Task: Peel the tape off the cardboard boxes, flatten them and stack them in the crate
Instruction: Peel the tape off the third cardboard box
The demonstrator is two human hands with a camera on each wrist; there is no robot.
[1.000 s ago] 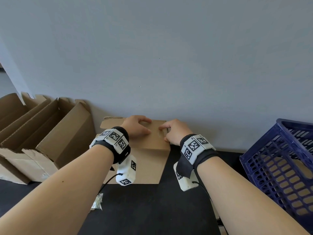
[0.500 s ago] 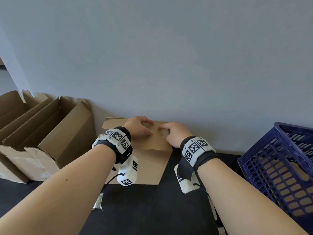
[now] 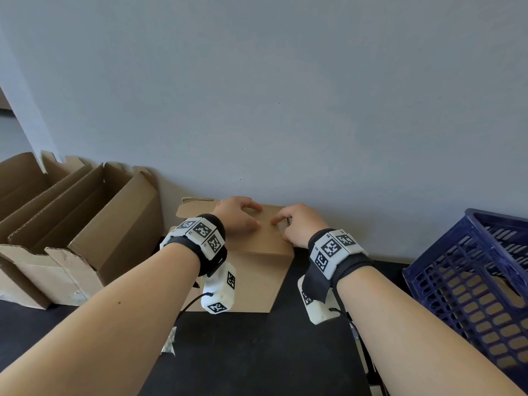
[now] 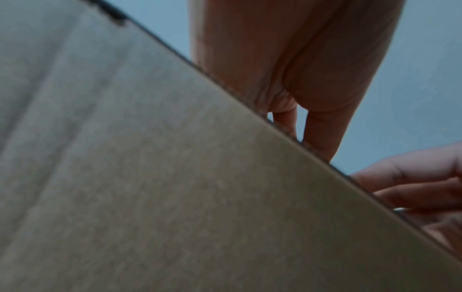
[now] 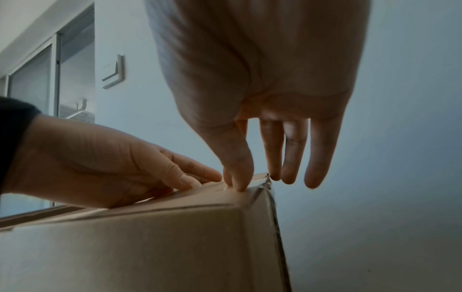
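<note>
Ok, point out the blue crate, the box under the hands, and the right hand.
blue crate [image 3: 468, 221]: head view, on its near left rim.
box [image 3: 257, 278]: head view, on its front face.
right hand [image 3: 303, 227]: head view, on the back of the hand.

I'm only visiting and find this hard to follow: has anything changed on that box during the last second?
Very little. The right hand crept slightly left along the top of the closed cardboard box, its thumb and forefinger now picking at the top near the right corner. The left hand kept pressing on the top. Nothing was lifted or let go; the open boxes and blue crate stayed put.
</note>
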